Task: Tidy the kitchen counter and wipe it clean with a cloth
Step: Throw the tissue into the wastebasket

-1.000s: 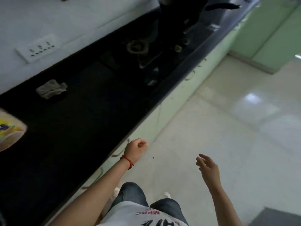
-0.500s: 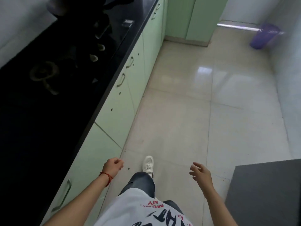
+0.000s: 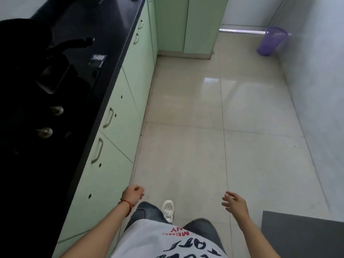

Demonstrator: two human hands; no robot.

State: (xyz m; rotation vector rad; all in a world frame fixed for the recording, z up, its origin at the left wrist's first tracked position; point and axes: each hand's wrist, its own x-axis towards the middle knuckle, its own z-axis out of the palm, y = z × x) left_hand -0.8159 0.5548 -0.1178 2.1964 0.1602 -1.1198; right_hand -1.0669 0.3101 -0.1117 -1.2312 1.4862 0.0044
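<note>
1. swung round since a sec ago, purple bin (image 3: 271, 41) now up at 1 o'clock.
2. left hand (image 3: 133, 194) loosely curled, holding nothing.
3. right hand (image 3: 235, 202) fingers relaxed, spread.
4. black counter (image 3: 89, 58) off at 10 o'clock; cloth nowhere visible, can't tell.

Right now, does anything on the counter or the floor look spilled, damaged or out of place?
Nothing stands out. The black counter is too dark to judge closely, the floor shows no spill, and the purple basket stands upright by the wall. Both hands, left and right, hold nothing.
</note>
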